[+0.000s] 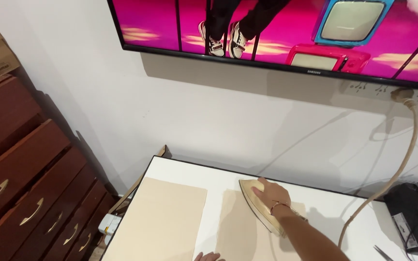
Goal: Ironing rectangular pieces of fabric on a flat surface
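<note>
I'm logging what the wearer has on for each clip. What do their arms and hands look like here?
The right hand is bare, with a thin bracelet at the wrist and a bare forearm, no sleeve in view. Of the left hand only bare fingers show at the bottom edge; no rings or gloves can be made out.

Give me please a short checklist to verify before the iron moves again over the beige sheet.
1. Right hand grips the iron: ok.
2. Iron rests on the right beige sheet: ok.
3. Left hand presses the sheet's lower edge, apart from the iron: ok.
4. Cord runs to the wall plug, hanging off to the right of the sheet: ok.
5. Second beige sheet lies apart on the left: ok.
6. Iron is hot: cannot tell.
</note>
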